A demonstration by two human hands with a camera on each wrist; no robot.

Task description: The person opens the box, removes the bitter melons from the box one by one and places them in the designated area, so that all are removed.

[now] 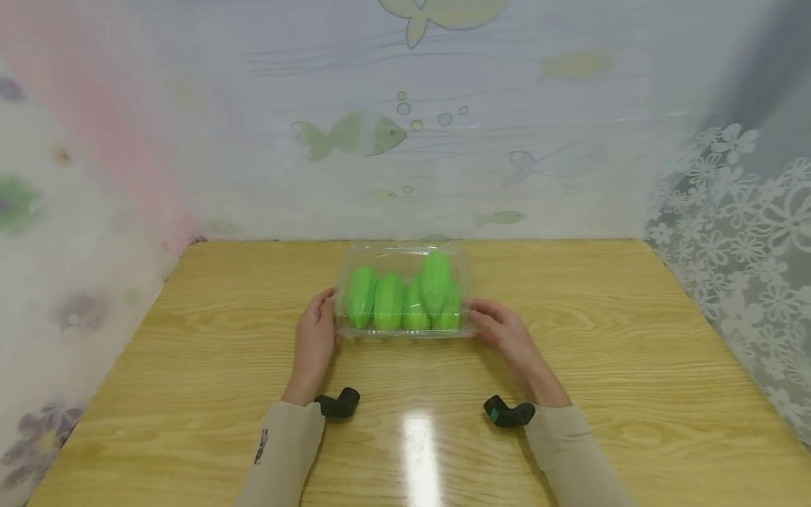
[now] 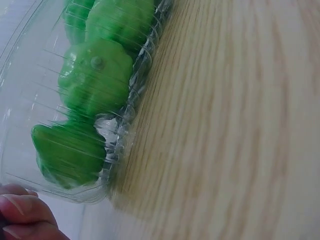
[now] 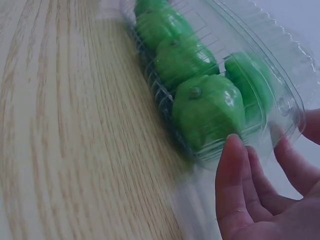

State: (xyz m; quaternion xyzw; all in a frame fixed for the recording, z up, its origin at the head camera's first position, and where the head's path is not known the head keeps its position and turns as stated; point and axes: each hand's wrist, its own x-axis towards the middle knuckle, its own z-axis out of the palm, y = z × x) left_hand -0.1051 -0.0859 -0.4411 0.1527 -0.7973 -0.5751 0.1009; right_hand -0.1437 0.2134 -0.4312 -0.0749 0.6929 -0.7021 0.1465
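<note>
A clear plastic clamshell box [image 1: 405, 254] lies closed in the middle of the wooden table [image 1: 190, 352], with several green gourd-like vegetables [image 1: 388, 301] packed side by side inside. My left hand [image 1: 315, 339] rests against the box's left end and my right hand [image 1: 509, 335] against its right end. In the right wrist view the thumb and fairly straight fingers [image 3: 252, 165] touch the corner of the box [image 3: 282, 67] beside a green vegetable [image 3: 207, 107]. The left wrist view shows only fingertips [image 2: 25, 212] next to the box [image 2: 27, 95] and its vegetables [image 2: 95, 75].
A black wrist camera sits at each sleeve, left [image 1: 338, 403] and right [image 1: 508, 412]. A fish-print sheet [image 1: 355, 134] closes the back and left. A lace curtain [image 1: 741, 232] hangs along the right edge. Bare wood surrounds the box.
</note>
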